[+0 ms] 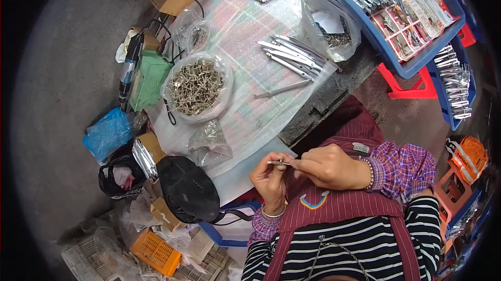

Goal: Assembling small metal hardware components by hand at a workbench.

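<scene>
In front of my chest, both hands are closed on a small, thin metal strip (275, 163). My left hand (270, 183) pinches it near its left end, where a small upright piece like a screw shows at the fingertips. My right hand (330, 168) grips the right side, its fingers curled so that the rest of the part is hidden. Beyond them on the table lies a loose bunch of slim silver metal bars (295, 55), with one bar (282, 89) apart from the rest. A clear bag (224, 85) full of screws stands open to the left.
A blue tray (395, 67) of metal bars is at the far right, near a red stool (412, 90). Another blue bin (450, 116) holds shorter parts. Left of the table are a power screwdriver (127, 75), a green basket (146, 80) and a black mesh cap (188, 189).
</scene>
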Motion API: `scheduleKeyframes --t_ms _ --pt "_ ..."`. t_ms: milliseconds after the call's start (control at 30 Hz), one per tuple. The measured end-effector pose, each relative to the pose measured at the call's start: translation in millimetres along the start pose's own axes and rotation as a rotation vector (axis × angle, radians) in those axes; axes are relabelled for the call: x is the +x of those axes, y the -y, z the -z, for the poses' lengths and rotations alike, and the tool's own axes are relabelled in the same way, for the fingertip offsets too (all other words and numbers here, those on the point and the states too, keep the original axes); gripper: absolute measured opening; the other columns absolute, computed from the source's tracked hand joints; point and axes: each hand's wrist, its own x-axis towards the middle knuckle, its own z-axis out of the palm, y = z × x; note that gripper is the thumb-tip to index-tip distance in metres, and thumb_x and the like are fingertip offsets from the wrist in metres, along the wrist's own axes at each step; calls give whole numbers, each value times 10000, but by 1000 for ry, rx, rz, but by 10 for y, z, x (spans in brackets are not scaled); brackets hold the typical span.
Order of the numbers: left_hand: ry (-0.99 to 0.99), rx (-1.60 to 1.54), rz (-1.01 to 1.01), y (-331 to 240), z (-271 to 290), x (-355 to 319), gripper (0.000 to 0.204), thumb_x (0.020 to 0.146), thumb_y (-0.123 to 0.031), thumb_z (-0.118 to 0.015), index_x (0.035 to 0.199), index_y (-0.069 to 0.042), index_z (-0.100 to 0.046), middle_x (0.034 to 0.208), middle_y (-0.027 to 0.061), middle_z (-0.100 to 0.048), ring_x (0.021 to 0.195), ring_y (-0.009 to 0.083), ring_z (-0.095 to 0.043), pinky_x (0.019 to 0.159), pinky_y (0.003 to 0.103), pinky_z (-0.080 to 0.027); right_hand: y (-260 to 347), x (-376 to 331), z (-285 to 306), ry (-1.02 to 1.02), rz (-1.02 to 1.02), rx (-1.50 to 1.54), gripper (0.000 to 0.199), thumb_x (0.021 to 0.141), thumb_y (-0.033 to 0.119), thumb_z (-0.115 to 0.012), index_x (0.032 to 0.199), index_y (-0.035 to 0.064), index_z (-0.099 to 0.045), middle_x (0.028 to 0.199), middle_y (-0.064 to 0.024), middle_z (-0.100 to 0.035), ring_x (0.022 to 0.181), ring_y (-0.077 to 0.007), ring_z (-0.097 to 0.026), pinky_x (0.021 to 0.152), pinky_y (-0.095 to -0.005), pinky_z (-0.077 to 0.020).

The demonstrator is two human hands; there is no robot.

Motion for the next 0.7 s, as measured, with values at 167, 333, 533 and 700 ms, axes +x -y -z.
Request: scheduleKeyframes --t_ms 167,333,533,700 --pt "24 -121 -69 3 24 18 126 829 -9 -622 932 48 -578 798 136 -598 779 238 -580 770 383 -490 46 -15 16 -47 -102 218 106 765 86 -647 804 16 -578 657 -103 -548 581 -276 -581 505 -369 -457" --pt "46 -129 -63 6 11 -10 138 825 -13 -619 945 37 -570 796 133 -587 779 251 -565 767 390 -471 31 -45 -24 -58 -65 209 141 759 87 -664 854 13 -590 666 -86 -571 579 -253 -589 500 -347 -457" --pt "63 -90 -102 40 -1 -5 143 814 -11 -622 940 27 -566 784 128 -573 770 256 -558 751 390 -464 23 -62 -27 -70 -34 185 210 755 106 -686 926 5 -615 674 -79 -588 573 -232 -590 489 -330 -452" --pt "55 -44 -128 52 -3 -8 135 800 23 -609 928 36 -568 778 133 -577 753 256 -570 752 396 -471 22 -61 -44 -92 -27 185 212 753 113 -689 918 3 -613 670 -90 -578 572 -237 -588 486 -332 -450"
